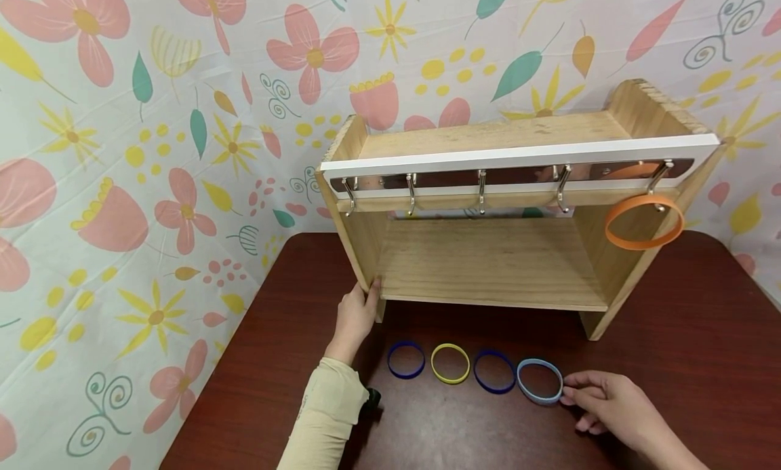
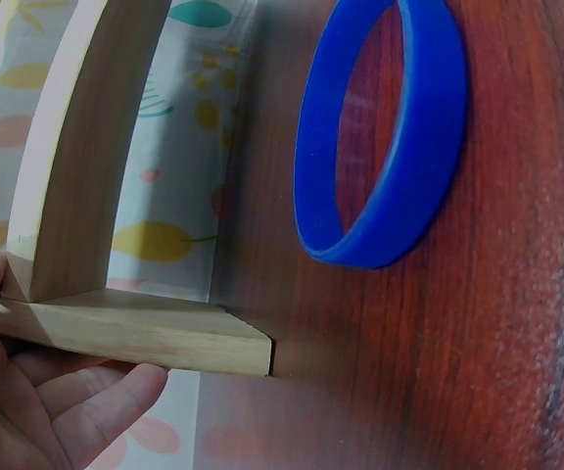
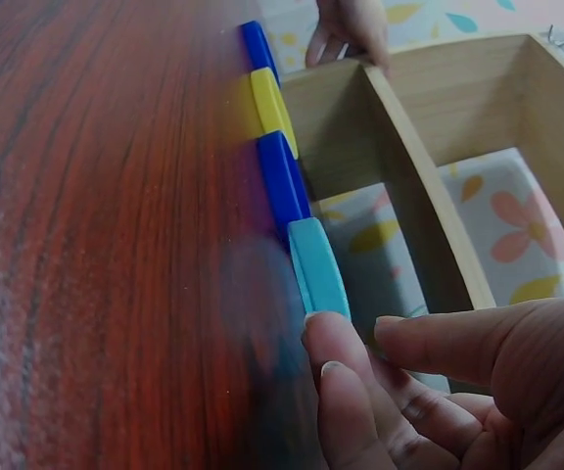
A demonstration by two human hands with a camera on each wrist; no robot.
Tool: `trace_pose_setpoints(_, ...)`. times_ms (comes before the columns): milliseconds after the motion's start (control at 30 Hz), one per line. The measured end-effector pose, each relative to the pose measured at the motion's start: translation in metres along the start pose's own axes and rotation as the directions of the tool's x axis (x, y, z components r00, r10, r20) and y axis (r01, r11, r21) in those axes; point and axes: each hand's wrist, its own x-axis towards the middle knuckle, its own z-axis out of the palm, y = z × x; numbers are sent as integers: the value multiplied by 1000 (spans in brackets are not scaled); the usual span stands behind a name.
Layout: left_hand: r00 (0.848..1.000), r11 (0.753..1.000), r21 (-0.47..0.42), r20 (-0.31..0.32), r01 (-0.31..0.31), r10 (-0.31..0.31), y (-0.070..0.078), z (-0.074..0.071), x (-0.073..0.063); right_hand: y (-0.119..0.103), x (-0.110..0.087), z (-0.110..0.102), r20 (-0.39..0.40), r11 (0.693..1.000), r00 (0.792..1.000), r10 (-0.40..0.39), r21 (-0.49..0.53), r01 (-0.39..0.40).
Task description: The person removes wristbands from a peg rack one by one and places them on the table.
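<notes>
A small wooden shelf (image 1: 488,260) stands on the table with a row of metal hooks along its front. My left hand (image 1: 355,314) grips the lower left side panel (image 2: 164,328), thumb at the inner edge and fingers outside it. At the right end of a row of wristbands lies a light blue wristband (image 1: 539,397). My right hand (image 1: 616,405) touches its right edge with a fingertip; in the right wrist view a gap shows between thumb and fingers. Farther left lie a dark blue wristband (image 1: 495,390), a yellow wristband (image 1: 451,381) and another blue wristband (image 2: 434,117).
An orange wristband (image 1: 643,244) hangs from the rightmost hook (image 1: 660,175). The other hooks, such as the middle one (image 1: 482,192), bear nothing. Behind the dark red table (image 1: 293,334) hangs a flower-patterned cloth (image 1: 201,117). A small black object (image 1: 370,401) sits by the left sleeve.
</notes>
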Motion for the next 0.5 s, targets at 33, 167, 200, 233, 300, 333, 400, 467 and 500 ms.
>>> trace_pose_setpoints(33,1000,1000,-1,0,-1,1,0,0,0,0,0,0,-3,1000,1000,0,1,0)
trace_pose_setpoints(167,1000,1000,-7,8,3,-3,1,0,0,-3,-3,-1,-29,1000,1000,-7,-7,7)
trace_pose_setpoints(200,1000,1000,-8,12,5,-5,1,0,0,-3,-3,-1,-33,1000,999,-14,-11,14)
trace_pose_setpoints(233,1000,1000,-10,15,7,-6,1,0,0,-4,-4,-1,-37,1000,999,-20,-15,20)
trace_pose_setpoints(300,1000,1000,-14,20,9,-9,1,0,0,-5,-5,-2,-48,999,998,-40,-23,39)
trace_pose_setpoints(333,1000,1000,-13,21,10,-10,1,-1,-1,-6,-5,-3,-51,999,997,-49,-25,48)
trace_pose_setpoints(400,1000,1000,-11,22,11,-10,1,-1,-1,-7,-5,-4,-62,997,995,-77,-24,76)
trace_pose_setpoints(467,1000,1000,-9,17,10,-10,1,-1,-1,-9,-4,-5,-80,993,990,-118,-22,117)
trace_pose_setpoints(500,1000,1000,-7,15,11,-11,2,-1,-1,-11,-4,-6,-87,991,987,-137,-18,136)
